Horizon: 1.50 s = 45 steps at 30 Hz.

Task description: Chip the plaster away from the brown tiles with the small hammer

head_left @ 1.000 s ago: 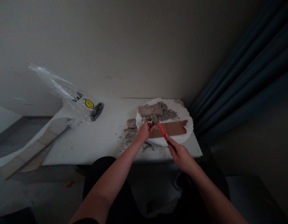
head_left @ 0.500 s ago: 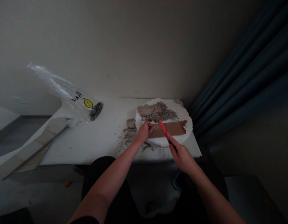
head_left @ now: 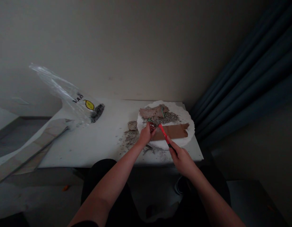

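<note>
My right hand (head_left: 182,157) is wrapped around the dark grip of a red-handled tool (head_left: 163,130). Its far end meets the grey rubble and is too dim to make out. My left hand (head_left: 146,134) is closed in a pinch beside that end; whatever is between its fingertips is hidden. Under both hands lies a brown strip of board (head_left: 175,131) on a round white pad with a ragged rim (head_left: 190,118). Behind my fingers, a crusty brownish lump (head_left: 150,112) with a green edge rests on the pad, next to loose grey crumbs (head_left: 171,117).
More crumbs (head_left: 130,138) and a small grey chunk (head_left: 132,125) lie left of the pad on the white table (head_left: 89,145). A clear plastic bag (head_left: 72,97) with dark contents stands at the left, near long flat strips (head_left: 30,151). A dark curtain (head_left: 242,75) hangs at the right.
The tool's red end and my right hand have shifted slightly left, towards my left hand. My left fingers have turned a little; the lump on the pad looks slightly shifted.
</note>
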Each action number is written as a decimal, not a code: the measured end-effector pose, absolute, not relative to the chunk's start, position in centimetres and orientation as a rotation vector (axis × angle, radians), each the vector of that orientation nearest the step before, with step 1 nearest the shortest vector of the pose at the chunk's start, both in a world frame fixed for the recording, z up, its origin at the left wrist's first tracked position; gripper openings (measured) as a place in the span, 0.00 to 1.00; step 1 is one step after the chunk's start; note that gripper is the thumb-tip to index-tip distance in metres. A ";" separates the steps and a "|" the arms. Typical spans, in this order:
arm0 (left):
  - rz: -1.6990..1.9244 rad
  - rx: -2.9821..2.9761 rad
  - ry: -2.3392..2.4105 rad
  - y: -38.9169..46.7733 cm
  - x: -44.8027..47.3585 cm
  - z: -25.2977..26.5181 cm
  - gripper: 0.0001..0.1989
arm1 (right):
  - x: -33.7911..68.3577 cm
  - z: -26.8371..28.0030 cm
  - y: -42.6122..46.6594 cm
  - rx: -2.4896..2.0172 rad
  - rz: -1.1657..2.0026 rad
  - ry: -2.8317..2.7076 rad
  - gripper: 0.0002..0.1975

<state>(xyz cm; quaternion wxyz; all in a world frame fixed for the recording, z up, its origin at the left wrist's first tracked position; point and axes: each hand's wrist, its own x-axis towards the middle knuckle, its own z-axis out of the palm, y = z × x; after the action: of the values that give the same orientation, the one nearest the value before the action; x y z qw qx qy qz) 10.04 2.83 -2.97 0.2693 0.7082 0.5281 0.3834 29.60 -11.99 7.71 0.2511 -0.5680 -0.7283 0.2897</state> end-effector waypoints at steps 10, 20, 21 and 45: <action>1.026 1.923 1.414 2.8 10.1 -3.1 0.22 | 29.5 7.2 -12.0 -1.535 0.790 -1.989 0.29; 1.095 1.839 1.434 2.7 10.1 -3.1 0.29 | 29.4 7.3 -12.0 -1.558 0.803 -1.994 0.29; 1.098 1.839 1.416 2.7 10.1 -3.2 0.29 | 29.4 7.4 -12.1 -1.561 0.798 -1.987 0.29; 1.157 1.859 1.466 2.9 8.8 -3.0 0.27 | 29.7 5.4 -11.8 -1.599 0.753 -2.009 0.30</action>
<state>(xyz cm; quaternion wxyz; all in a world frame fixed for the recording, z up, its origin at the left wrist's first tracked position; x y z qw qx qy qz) 8.77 2.85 -3.04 0.2505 0.6830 0.5387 0.4250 29.73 -11.76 5.37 0.2309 -0.5815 -0.7304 0.2739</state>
